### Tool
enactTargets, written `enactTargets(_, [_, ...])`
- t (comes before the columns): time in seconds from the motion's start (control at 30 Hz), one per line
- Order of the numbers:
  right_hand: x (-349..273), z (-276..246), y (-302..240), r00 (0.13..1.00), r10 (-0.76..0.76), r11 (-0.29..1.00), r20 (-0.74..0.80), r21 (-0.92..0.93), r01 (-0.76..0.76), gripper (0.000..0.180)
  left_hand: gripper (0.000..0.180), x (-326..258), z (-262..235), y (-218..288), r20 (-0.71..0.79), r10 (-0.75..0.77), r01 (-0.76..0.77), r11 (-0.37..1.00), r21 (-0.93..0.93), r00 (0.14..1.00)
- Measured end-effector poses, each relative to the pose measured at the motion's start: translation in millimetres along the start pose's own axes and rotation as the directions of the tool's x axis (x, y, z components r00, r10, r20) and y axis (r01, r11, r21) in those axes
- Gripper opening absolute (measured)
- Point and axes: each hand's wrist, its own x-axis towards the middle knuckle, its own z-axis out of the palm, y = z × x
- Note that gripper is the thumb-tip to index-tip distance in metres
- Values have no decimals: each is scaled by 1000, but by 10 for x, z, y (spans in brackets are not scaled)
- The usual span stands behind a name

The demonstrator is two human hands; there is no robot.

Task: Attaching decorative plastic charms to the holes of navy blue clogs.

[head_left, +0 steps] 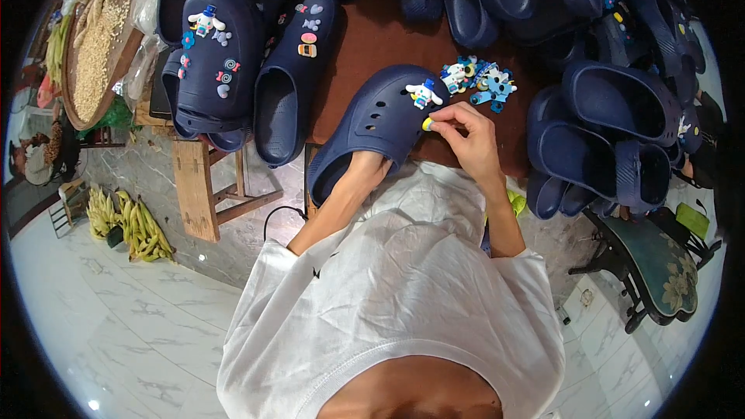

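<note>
Navy foam clog (380, 120) steadied from within by left hand (363, 174), fingers hidden inside. Yellow charm (427, 123) pinched in right hand (466, 136) fingertips at a hole; probably calls for a firm, squarely aimed push.

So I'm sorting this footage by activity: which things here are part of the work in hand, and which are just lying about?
In use:
- navy clog, left hand inside it
- yellow charm, pinched by right hand
- pile of charms

Lying about:
- tray of grain
- bananas
- green chair
</note>
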Motion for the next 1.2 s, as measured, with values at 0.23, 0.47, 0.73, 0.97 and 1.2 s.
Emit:
enactTargets(0.23, [-54,94,-10,971,-226,942,-80,-272,197,16,32,0,-10,-54,-30,41,-41,999,-30,999])
enactTargets(0.47, [-168,305,20,947,-250,946,-200,-259,195,27,24,75,-52,-63,62,-1,8,994,-109,998])
enactTargets(0.73, [-118,156,110,945,-311,913,-100,-308,267,29,27,-41,71,-18,-31,11,-13,998,-60,999])
enactTargets(0.97, [-88,107,-71,922,-387,829,-13,-444,342,31,26,-45,58,-49,-7,8,-8,997,-74,1000])
enactTargets(1.2, [-53,130,-65,944,-321,895,-82,-353,274,27,26,-34,43,-80,18,8,-7,996,-88,1000])
